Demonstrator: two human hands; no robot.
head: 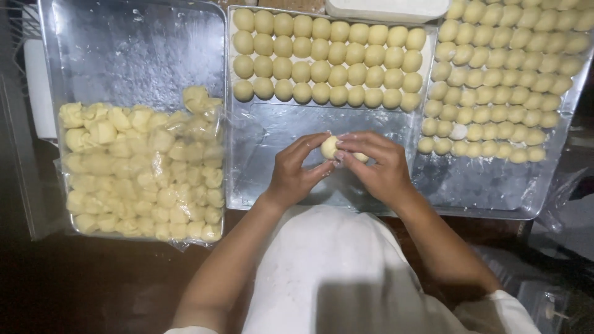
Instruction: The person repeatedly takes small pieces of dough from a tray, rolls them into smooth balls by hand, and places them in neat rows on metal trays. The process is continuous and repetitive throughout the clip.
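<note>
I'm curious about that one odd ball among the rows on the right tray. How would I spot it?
Start at the right-hand metal tray packed with rows of yellow dough balls. In its second row from the bottom sits the pale ball, whitish while every neighbour is yellow.

A small, pale yellow, rounded dough ball (329,147) sits pinched between fingertips, raised above the middle metal tray (266,133).

We look almost straight down from a single camera worn on our head, close above our own left hand (296,173) and right hand (377,167). Three metal trays (322,124) fill the far half, edge to edge; our white clothing fills the near middle.
</note>
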